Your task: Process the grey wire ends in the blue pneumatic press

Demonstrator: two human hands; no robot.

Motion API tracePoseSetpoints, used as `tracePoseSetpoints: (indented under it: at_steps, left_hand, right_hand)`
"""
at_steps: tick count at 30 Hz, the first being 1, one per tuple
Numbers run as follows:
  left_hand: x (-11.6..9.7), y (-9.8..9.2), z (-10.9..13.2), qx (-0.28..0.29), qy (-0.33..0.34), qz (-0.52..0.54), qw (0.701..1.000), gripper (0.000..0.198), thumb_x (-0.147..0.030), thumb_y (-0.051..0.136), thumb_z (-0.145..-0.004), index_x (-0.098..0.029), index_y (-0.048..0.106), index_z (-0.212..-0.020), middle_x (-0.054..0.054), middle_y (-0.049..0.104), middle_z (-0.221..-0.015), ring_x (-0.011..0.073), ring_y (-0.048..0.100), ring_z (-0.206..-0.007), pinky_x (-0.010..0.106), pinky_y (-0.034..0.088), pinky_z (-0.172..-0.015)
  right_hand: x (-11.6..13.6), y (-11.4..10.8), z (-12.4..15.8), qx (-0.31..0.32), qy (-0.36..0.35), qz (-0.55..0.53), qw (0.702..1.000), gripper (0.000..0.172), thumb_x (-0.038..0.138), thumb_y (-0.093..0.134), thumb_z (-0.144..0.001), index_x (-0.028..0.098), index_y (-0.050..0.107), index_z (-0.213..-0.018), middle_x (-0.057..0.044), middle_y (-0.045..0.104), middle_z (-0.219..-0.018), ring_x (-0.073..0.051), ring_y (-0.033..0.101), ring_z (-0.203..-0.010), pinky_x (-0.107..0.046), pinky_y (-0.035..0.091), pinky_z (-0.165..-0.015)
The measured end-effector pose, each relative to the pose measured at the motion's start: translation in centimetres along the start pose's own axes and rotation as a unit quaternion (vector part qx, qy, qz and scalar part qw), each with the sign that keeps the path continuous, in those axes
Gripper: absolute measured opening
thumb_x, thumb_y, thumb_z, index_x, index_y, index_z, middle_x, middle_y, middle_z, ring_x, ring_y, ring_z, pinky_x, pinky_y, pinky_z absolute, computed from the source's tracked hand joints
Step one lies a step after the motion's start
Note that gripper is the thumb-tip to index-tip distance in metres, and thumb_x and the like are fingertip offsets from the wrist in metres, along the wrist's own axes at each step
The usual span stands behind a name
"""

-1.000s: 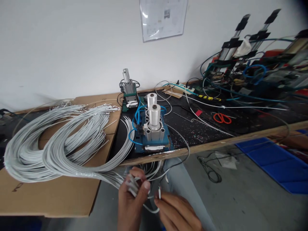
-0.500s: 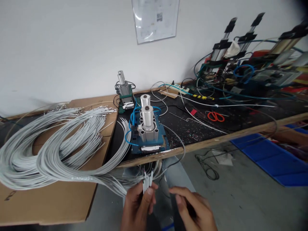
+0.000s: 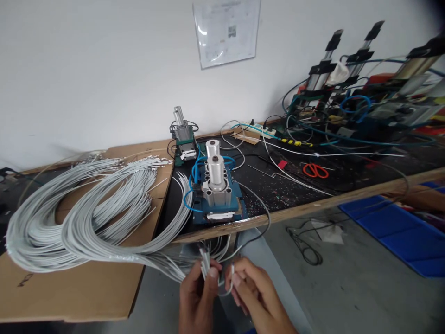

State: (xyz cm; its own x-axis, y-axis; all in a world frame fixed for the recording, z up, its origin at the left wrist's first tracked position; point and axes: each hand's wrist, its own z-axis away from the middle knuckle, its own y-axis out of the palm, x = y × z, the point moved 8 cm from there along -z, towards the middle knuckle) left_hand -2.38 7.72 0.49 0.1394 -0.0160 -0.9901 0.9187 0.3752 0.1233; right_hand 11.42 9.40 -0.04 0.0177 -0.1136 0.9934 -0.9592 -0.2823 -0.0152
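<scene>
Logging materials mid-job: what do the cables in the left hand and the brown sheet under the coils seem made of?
Cables: probably plastic-sheathed, pale grey, smooth-looking, judging by their even colour and easy curves. Brown sheet: likely cardboard, matte, going by its tan surface and dark printed marking.

No word can be read for certain. At twelve o'clock, the sheet (image 3: 225, 48) on the wall (image 3: 104, 69) bears faint print and a small dark block, too blurred to make out; at eight o'clock, dark lettering (image 3: 25, 279) stands on the cardboard (image 3: 83, 297), its characters unclear
</scene>
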Motion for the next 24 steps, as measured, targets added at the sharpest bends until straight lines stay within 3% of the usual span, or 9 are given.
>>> tracePoseSetpoints:
  at_steps: [4, 10, 14, 17, 20, 24]
  left_hand:
    - [-1.3, 1.0, 0.1, 0.049, 0.025, -0.008, 0.998, 0.036, -0.054, 0.08, -0.081, -0.021, 0.073, -0.068, -0.003, 0.061, -0.061, 0.0145, 0.054, -0.057, 0.023, 0.043, -0.059]
    - [-1.3, -0.1, -0.4, 0.069, 0.062, -0.066, 0.994, 0.01, -0.027, 0.077, -0.083, -0.023, 0.075, -0.074, -0.005, 0.062, -0.066, 0.0128, 0.051, -0.061, 0.02, 0.041, -0.06]
    - [-2.3, 0.6, -0.7, 0.135, 0.156, -0.162, 0.965, 0.016, -0.009, 0.066, -0.082, -0.023, 0.067, -0.072, -0.006, 0.061, -0.064, 0.0109, 0.053, -0.056, 0.017, 0.042, -0.056]
    - [-4.2, 1.2, -0.6, 0.135, 0.265, -0.23, 0.927, 0.02, -0.003, 0.057, -0.076, -0.022, 0.059, -0.07, -0.006, 0.059, -0.06, 0.0102, 0.055, -0.051, 0.016, 0.044, -0.052]
    - [-5.7, 2.0, -0.5, 0.137, 0.317, -0.267, 0.9, 0.022, 0.0, 0.055, -0.066, -0.022, 0.057, -0.066, -0.007, 0.058, -0.055, 0.0085, 0.055, -0.046, 0.015, 0.04, -0.049]
    - [-6.6, 2.9, -0.4, 0.169, 0.311, -0.269, 0.896, 0.022, 0.001, 0.054, -0.061, -0.021, 0.058, -0.062, -0.007, 0.057, -0.054, 0.007, 0.052, -0.044, 0.014, 0.034, -0.046]
  right_hand:
    - [0.9, 0.2, 0.3, 0.026, -0.063, 0.126, 0.99, 0.034, 0.04, 0.045, -0.107, 0.024, 0.06, -0.082, 0.001, 0.064, -0.073, -0.016, 0.062, -0.072, -0.024, 0.046, -0.069]
    - [1.4, 0.2, 0.0, 0.07, -0.038, 0.172, 0.982, 0.028, 0.034, 0.043, -0.106, 0.023, 0.055, -0.083, 0.002, 0.061, -0.076, -0.015, 0.063, -0.074, -0.023, 0.046, -0.069]
    - [2.1, 0.3, -0.4, 0.114, -0.017, 0.185, 0.976, 0.027, 0.031, 0.045, -0.106, 0.023, 0.053, -0.081, 0.002, 0.06, -0.077, -0.016, 0.062, -0.077, -0.023, 0.046, -0.072]
    - [2.9, 0.6, -0.8, 0.136, -0.049, 0.194, 0.97, 0.028, 0.026, 0.043, -0.106, 0.023, 0.051, -0.079, 0.003, 0.059, -0.075, -0.015, 0.061, -0.072, -0.023, 0.045, -0.07]
    - [3.6, 0.6, -0.9, 0.168, -0.105, 0.279, 0.94, 0.023, 0.018, 0.045, -0.103, 0.022, 0.055, -0.082, 0.001, 0.063, -0.079, -0.017, 0.064, -0.074, -0.026, 0.046, -0.071]
    - [4.4, 0.0, -0.6, 0.204, -0.18, 0.386, 0.881, 0.023, 0.011, 0.045, -0.1, 0.021, 0.061, -0.087, -0.003, 0.068, -0.083, -0.021, 0.068, -0.077, -0.031, 0.048, -0.075]
